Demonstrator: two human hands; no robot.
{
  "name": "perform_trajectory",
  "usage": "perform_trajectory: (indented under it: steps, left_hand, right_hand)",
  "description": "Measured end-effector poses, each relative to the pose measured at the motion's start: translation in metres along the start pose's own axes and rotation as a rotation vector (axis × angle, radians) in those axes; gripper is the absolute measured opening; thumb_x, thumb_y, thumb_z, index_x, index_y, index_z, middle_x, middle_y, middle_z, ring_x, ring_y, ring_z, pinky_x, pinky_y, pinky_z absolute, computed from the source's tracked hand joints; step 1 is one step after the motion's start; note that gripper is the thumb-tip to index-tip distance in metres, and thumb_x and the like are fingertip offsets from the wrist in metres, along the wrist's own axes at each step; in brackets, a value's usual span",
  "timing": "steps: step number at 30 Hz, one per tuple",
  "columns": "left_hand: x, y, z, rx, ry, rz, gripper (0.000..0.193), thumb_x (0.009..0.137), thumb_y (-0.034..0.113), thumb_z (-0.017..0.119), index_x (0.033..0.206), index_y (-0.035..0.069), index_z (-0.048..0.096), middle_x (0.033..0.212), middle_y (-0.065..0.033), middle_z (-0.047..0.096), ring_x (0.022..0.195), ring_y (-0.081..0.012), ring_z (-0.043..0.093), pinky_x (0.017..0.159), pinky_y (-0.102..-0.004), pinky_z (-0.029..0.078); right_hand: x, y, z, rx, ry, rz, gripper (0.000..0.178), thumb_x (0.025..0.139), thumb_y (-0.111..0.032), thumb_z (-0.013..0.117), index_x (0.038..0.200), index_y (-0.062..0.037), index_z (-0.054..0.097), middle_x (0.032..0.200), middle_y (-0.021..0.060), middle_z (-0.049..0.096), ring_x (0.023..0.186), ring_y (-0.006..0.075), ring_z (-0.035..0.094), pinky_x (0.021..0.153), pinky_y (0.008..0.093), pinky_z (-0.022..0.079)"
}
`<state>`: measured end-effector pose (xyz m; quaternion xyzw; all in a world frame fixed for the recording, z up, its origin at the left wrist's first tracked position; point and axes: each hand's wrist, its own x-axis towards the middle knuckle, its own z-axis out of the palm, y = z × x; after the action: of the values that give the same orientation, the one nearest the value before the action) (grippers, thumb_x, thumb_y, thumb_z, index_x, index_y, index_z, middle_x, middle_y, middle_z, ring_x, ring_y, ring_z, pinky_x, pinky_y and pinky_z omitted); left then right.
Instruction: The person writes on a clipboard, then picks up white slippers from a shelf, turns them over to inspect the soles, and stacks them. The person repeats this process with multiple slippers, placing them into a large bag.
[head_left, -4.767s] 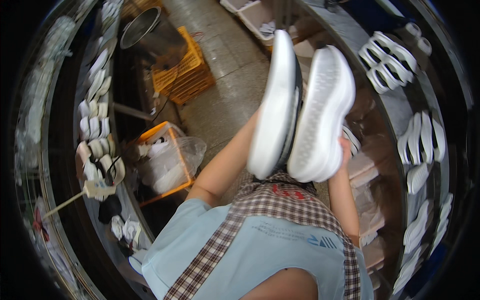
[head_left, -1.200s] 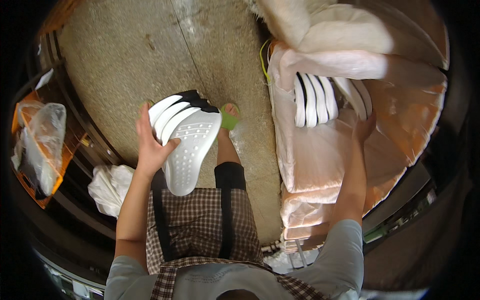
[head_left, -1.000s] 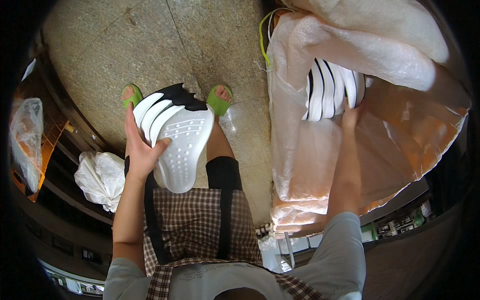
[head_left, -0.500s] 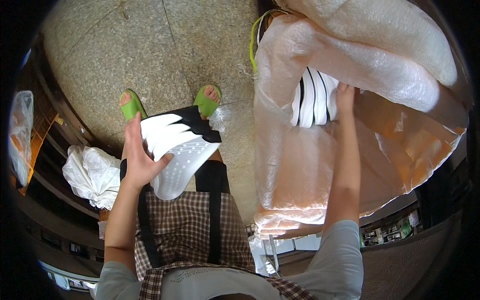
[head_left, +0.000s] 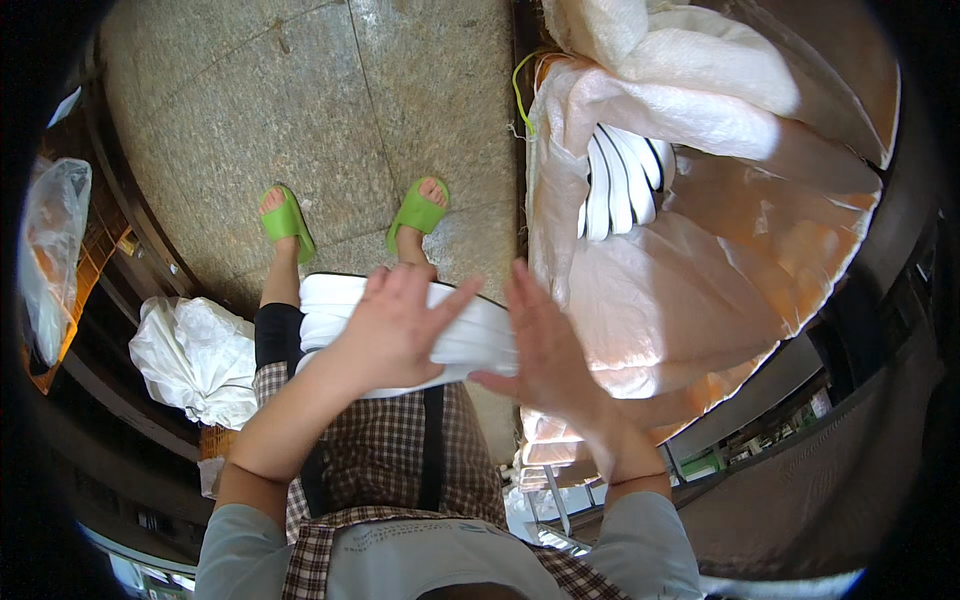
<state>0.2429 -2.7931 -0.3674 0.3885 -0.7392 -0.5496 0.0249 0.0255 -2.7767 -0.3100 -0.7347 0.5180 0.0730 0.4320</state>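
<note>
A stack of white insoles with dark edges lies crosswise in front of my lap. My left hand grips it from above near the middle, its thumb spread toward the right; the fingertips on the far side are partly hidden. At the stack's right end my right hand is open, fingers apart and smeared by motion, holding nothing. It is close to the end of the stack, but I cannot tell if it touches. More white insoles stand packed side by side inside the large pinkish plastic-lined sack to my right.
Pale rolled woven sacking lies beyond the sack's mouth. A crumpled white plastic bag sits left of my legs, and a clear bag hangs farther left. Green slippers are on my feet on the stone-tiled floor.
My right hand has left the insoles in the sack and come back to the stack. The stack has turned from upright to crosswise, with my left hand now over it.
</note>
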Motion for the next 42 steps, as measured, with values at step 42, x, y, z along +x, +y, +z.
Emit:
perform_trajectory:
  steps: [42]
  left_hand:
    - [0.026, -0.061, 0.143, -0.423, -0.058, -0.542, 0.06, 0.082, 0.011, 0.065, 0.135, 0.007, 0.036, 0.111, -0.0171, 0.055, 0.097, -0.0294, 0.059, 0.082, -0.0387, 0.049]
  right_hand:
    - [-0.005, 0.464, -0.046, -0.141, 0.873, 0.695, 0.09, 0.073, -0.035, 0.077, 0.136, 0.0082, 0.028, 0.138, 0.0271, 0.033, 0.131, 0.0399, 0.03, 0.106, 0.0454, 0.028]
